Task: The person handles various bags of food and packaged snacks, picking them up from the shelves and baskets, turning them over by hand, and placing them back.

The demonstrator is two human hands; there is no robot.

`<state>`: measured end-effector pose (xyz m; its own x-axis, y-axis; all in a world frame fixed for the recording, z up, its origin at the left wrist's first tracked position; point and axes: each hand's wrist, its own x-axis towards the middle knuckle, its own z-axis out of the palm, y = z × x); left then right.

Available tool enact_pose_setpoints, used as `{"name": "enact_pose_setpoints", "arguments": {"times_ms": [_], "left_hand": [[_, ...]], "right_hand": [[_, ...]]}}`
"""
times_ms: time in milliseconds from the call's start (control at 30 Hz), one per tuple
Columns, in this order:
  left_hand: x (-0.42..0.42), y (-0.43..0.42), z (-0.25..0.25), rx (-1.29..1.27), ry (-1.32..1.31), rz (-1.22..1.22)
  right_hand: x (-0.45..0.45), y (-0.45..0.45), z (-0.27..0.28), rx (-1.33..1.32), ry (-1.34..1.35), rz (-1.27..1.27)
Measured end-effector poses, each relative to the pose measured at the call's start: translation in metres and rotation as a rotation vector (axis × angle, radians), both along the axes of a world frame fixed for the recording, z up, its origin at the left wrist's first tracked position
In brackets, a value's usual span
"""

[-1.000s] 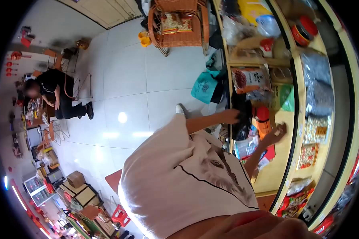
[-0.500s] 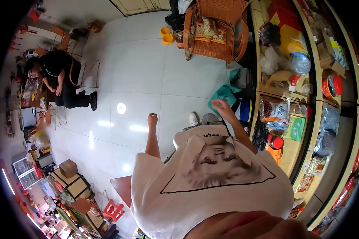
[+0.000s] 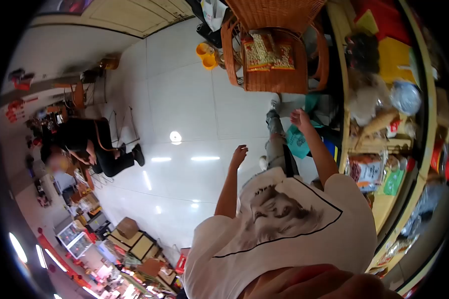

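My left hand (image 3: 239,156) hangs over the tiled floor (image 3: 179,99), its fingers loosely bent and a little apart, with nothing visible in it. Farther forward, my right hand (image 3: 299,118) is raised beside the shelving, fingers bent and apart, holding nothing that I can see. A teal bag (image 3: 298,143) lies beneath my right forearm; whether they touch I cannot tell. Ahead of that hand stands a wicker armchair (image 3: 276,77) with several packets of nuts or beans (image 3: 264,52) on its seat. Between my arms one leg (image 3: 275,132) is stretched forward.
Shelves (image 3: 384,144) packed with bags and jars run along the right. Yellow slippers (image 3: 206,55) sit left of the armchair. A person in black (image 3: 92,144) sits at the left. Cardboard boxes (image 3: 127,227) and a red stool (image 3: 181,261) are at the lower left.
The armchair and shelves appear nearer. One leg has swung forward toward the chair. Both hands have shifted right in view, my right hand also farther up. The seated person appears lower.
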<state>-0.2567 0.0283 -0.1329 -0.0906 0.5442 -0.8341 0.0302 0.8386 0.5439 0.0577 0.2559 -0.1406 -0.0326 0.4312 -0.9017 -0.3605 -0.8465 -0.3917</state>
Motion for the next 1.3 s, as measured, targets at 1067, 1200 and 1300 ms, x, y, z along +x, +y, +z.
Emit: {"name": "enact_pose_setpoints", "arguments": {"times_ms": [1067, 1200, 1300], "left_hand": [[0.1, 0.375, -0.119, 1.132, 0.614, -1.147], [0.07, 0.314, -0.095, 0.631, -0.359, -0.734], [0.017, 0.272, -0.011, 0.452, -0.466, -0.839]], "right_hand": [[-0.051, 0.15, 0.02, 0.281, -0.691, 0.284], [-0.067, 0.019, 0.071, 0.278, -0.896, 0.14], [-0.114, -0.063, 0.134, 0.254, -0.828, -0.064]]}}
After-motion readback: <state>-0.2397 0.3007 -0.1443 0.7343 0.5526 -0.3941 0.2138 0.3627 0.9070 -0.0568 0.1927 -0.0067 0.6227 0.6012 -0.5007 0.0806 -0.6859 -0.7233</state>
